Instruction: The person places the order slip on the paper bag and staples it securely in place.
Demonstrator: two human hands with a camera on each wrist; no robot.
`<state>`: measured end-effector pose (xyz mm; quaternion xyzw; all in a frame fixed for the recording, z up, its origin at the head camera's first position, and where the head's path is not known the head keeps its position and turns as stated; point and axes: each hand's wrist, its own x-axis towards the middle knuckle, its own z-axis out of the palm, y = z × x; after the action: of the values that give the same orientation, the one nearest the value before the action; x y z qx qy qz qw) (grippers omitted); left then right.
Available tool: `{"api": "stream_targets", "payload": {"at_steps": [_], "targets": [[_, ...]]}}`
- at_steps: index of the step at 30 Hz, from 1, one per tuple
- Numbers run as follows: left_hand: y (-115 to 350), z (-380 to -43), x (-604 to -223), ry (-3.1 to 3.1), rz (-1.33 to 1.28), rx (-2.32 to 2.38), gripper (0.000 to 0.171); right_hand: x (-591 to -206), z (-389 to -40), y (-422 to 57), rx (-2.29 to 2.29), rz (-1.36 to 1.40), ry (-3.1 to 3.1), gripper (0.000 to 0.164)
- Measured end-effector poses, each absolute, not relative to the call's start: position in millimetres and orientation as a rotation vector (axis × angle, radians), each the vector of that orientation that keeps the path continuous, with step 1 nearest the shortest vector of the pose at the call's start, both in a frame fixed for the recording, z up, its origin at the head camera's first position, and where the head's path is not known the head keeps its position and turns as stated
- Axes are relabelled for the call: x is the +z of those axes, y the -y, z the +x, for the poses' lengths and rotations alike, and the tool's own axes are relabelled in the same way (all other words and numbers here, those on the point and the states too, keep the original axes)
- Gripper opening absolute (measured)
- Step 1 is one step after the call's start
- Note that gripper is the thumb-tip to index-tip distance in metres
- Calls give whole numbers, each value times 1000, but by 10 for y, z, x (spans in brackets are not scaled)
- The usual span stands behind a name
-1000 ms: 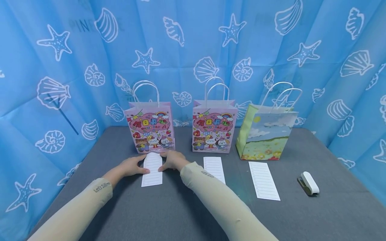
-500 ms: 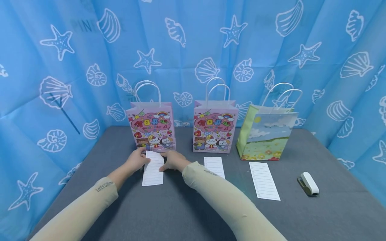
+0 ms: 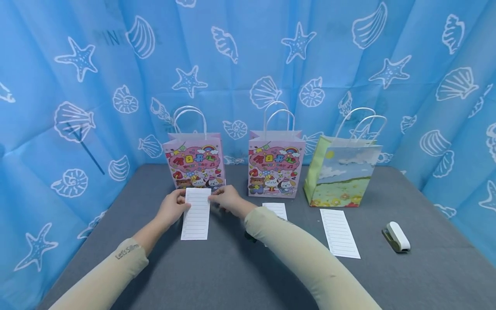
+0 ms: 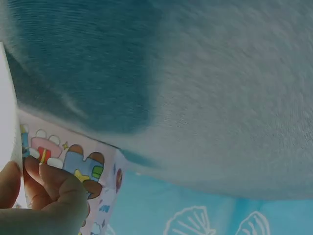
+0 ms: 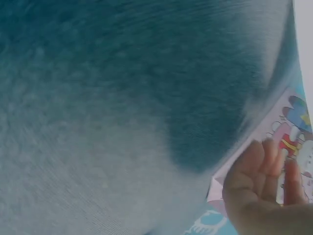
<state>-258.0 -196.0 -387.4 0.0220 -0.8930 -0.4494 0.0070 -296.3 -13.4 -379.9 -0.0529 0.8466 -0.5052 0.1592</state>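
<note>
While the left hand (image 3: 172, 209) pinches the paper slip (image 3: 197, 215) in front of the leftmost bag (image 3: 195, 161), a light grip should avoid creases. Whether the right hand (image 3: 232, 201) grips too, I cannot tell.

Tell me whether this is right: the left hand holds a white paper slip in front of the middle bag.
The bag is wrong. The head view shows the left hand holding the white paper slip in front of the leftmost bag.
</note>
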Motion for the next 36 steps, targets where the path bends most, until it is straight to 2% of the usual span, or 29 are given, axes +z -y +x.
{"api": "stream_targets", "payload": {"at_steps": [3,9,36], "targets": [[1958,-2550,-3836,2769,63,-1423,48,-3750,-2954,132,-1600,-162,-2360,17],[1960,-2499,-3773,2724,62,-1502,49,-3695,-2912,158,-1770,-180,-2275,17],[1925,-2521,-3391,2658,27,-1467,40,-3369,-2951,165,-1913,-286,-2375,11]]}}
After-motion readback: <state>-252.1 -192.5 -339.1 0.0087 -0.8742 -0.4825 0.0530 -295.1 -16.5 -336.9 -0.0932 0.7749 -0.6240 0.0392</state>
